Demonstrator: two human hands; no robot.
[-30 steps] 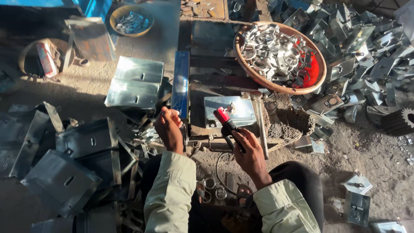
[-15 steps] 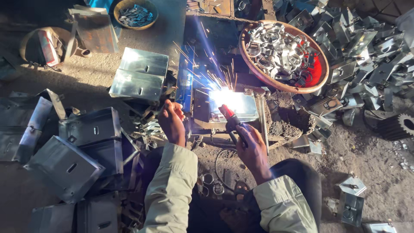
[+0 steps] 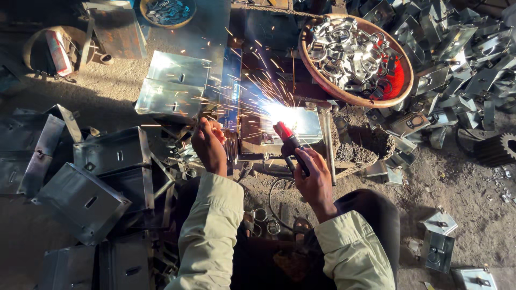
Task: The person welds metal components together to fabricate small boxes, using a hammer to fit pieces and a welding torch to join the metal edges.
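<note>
Head view, only one. Landmark = bright metal plate [image 3: 293,121] on the low work stand, where the arc burns.

R hand [image 3: 314,180] closed round the electrode holder [image 3: 287,140], red tip pointed at the plate's near-left edge; sparks fan up and left from there. L hand [image 3: 209,145] curled shut just left of the plate, fingers on the stand's edge by a small metal part; can't tell exactly what it pinches.

Doing it well, my view: keep the tip steady at the seam w/ a short arc, brace the R wrist, keep the L hand out of the spark fan, hold the piece still so it doesn't shift.

Counts:
- hands: 2, both the person's own.
- holder: 1.
- round basin of ring fittings [image 3: 357,56]: 1, up-right of the plate; rings too many to count.
- smaller bowl [image 3: 167,12]: 1, far up-left.
- folded sheet-metal boxes [image 3: 110,161]: approx 8 left of the plate, overlapping, so not exact.
- bracket pile [image 3: 457,48]: right of the plate, uncountable.
- gear wheel [image 3: 497,150]: 1, far right.
</note>
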